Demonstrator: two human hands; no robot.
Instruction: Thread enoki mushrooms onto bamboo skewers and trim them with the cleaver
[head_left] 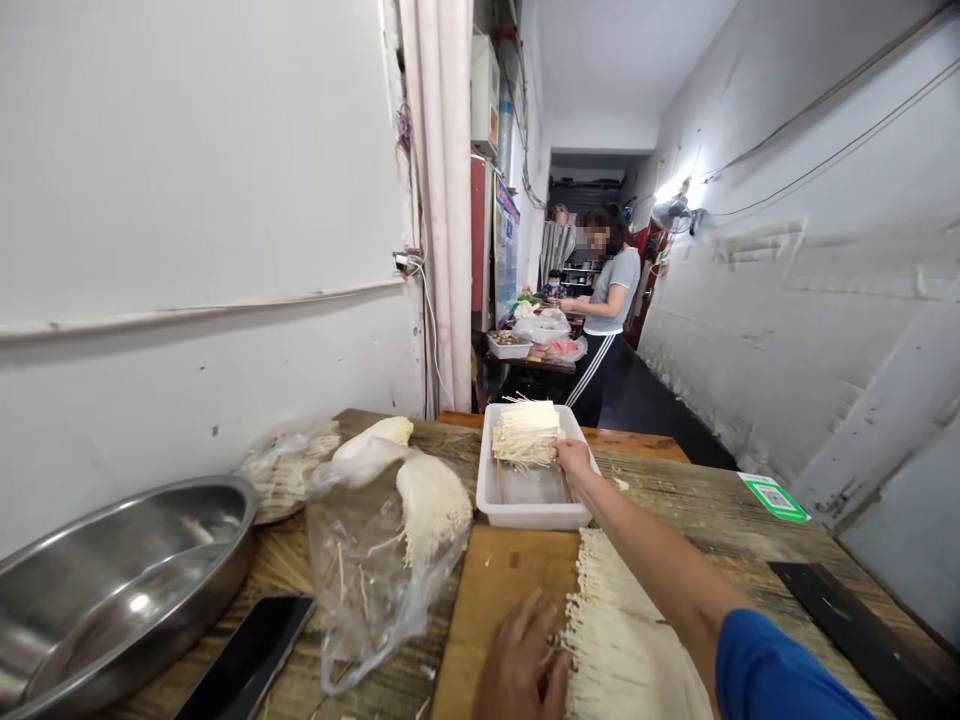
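Skewered mushrooms (525,432) sit in the white tray (534,517), right hand (576,462) at their near right corner with fingertips close together, can't tell if gripping; left hand (519,665), fingers loosely apart, is on the board (510,565) beside loose mushrooms (630,640), with bag (349,590) left on the tabletop (675,492).

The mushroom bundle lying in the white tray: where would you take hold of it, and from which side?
Probably by the two bare sticks, from the near side. They jut from the mushroom bundle toward the wearer, giving narrow handles, whereas its thin strands could bend or pull free. The right hand is at the bundle's near right corner, by one stick.
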